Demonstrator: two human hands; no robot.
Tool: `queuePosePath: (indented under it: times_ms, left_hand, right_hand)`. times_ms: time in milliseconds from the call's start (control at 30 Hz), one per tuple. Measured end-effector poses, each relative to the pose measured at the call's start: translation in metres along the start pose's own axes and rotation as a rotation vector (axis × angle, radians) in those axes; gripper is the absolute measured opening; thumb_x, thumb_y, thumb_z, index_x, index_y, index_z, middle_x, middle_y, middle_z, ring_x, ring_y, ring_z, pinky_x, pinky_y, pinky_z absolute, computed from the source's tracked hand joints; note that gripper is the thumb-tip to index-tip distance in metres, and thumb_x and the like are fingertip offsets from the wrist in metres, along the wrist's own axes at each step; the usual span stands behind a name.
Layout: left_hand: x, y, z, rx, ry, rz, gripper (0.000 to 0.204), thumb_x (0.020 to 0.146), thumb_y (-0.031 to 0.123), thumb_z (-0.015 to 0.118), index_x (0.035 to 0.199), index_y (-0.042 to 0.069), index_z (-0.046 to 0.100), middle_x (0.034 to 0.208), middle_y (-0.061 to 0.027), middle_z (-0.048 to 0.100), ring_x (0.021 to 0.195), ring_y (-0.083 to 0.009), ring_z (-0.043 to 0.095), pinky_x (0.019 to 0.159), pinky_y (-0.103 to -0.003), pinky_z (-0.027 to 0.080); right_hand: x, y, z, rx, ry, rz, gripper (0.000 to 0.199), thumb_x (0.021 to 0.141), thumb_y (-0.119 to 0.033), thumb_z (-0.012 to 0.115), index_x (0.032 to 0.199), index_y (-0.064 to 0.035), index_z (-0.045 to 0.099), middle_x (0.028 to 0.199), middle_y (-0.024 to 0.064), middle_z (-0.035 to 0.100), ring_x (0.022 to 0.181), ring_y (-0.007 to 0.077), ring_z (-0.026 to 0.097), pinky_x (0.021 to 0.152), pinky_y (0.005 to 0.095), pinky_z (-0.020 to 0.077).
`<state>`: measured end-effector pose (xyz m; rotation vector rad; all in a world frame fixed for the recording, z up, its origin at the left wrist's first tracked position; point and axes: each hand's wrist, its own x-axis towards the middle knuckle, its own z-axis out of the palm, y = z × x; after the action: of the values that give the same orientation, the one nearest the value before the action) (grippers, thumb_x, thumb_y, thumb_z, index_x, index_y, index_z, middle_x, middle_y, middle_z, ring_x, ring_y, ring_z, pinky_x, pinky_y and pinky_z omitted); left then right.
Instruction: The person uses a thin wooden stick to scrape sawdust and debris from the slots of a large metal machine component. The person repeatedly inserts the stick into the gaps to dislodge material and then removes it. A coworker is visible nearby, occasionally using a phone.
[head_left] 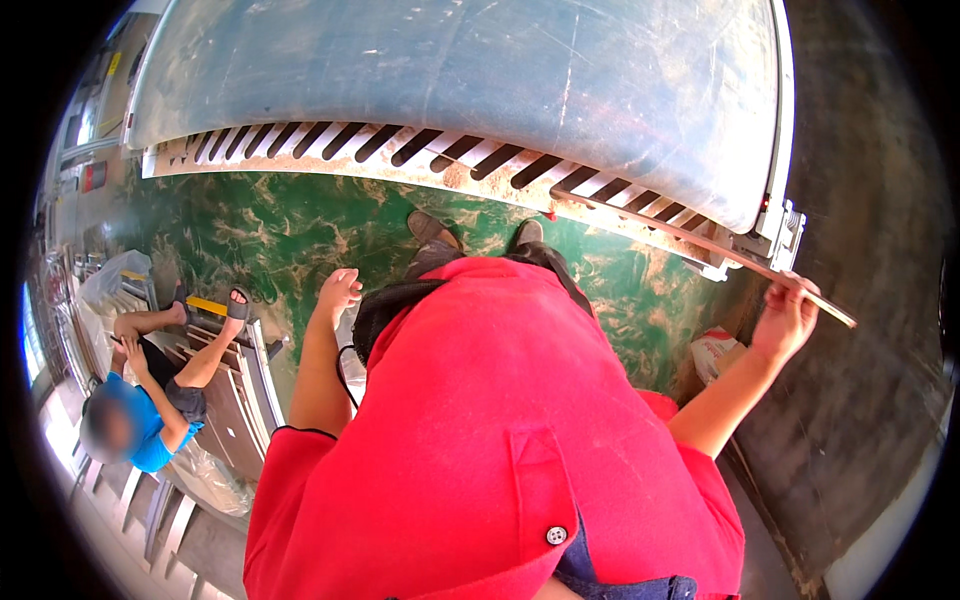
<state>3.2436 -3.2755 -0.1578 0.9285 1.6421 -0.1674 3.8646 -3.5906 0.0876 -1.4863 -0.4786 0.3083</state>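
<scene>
My right hand (785, 318) grips a thin, brown wooden strip (700, 240) near its outer end. The strip slants up and left across the right part of the machine's slotted white edge (440, 178), and its short end sticks out past my fingers. Sawdust lies along that edge and around its slots. Above it stretches the wide grey-blue belt (460, 70) of the machine. My left hand (340, 290) hangs apart from the machine, left of my body, its fingers loosely curled with nothing visible in them.
Sawdust streaks the green floor (290, 225) around my shoes. At left, a person in blue (160, 410) sits beside stacked boards (235, 425). A white and red bag (712, 352) lies low at right, next to a large dark panel (860, 250).
</scene>
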Motion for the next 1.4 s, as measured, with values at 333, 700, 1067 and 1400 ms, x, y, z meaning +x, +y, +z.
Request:
queuePosePath:
  times_ms: [333, 700, 1067, 1400]
  left_hand:
    - [0.004, 0.0, -0.003, -0.043, 0.001, 0.025, 0.04, 0.088, 0.041, 0.058, 0.115, 0.012, 0.058, 0.088, -0.0029, 0.063, 0.067, -0.0129, 0.058, 0.063, -0.029, 0.045]
    - [-0.005, -0.021, -0.01, 0.002, 0.045, -0.035, 0.036, 0.088, 0.04, 0.059, 0.112, 0.013, 0.06, 0.088, -0.0028, 0.064, 0.068, -0.0136, 0.06, 0.062, -0.029, 0.046]
    - [-0.016, -0.007, -0.004, -0.053, 0.026, 0.005, 0.037, 0.088, 0.04, 0.059, 0.111, 0.011, 0.059, 0.088, -0.0033, 0.063, 0.066, -0.0128, 0.058, 0.063, -0.029, 0.045]
    - [-0.022, -0.028, -0.016, -0.085, 0.069, 0.003, 0.039, 0.088, 0.042, 0.058, 0.112, 0.011, 0.058, 0.089, -0.0038, 0.063, 0.068, -0.0137, 0.059, 0.065, -0.03, 0.046]
  right_hand:
    - [-0.026, 0.032, 0.13, -0.123, -0.205, 0.101, 0.008, 0.088, -0.006, 0.061, 0.092, 0.0012, 0.061, 0.088, 0.015, 0.068, 0.072, 0.0182, 0.065, 0.063, 0.0299, 0.0545]
    - [-0.032, 0.104, 0.082, 0.1, -0.008, 0.235, 0.008, 0.096, -0.009, 0.051, 0.098, -0.005, 0.057, 0.1, 0.0161, 0.066, 0.078, 0.0224, 0.063, 0.071, 0.0335, 0.0529]
    - [-0.06, 0.064, 0.108, -0.184, -0.017, 0.163, 0.016, 0.08, 0.006, 0.057, 0.092, 0.0008, 0.065, 0.083, 0.0126, 0.069, 0.061, 0.0112, 0.057, 0.053, 0.0218, 0.0444]
    - [-0.079, 0.127, 0.123, -0.02, -0.143, 0.31, 0.013, 0.087, 0.001, 0.059, 0.097, -0.0001, 0.066, 0.094, 0.0164, 0.068, 0.058, 0.013, 0.058, 0.044, 0.0208, 0.0404]
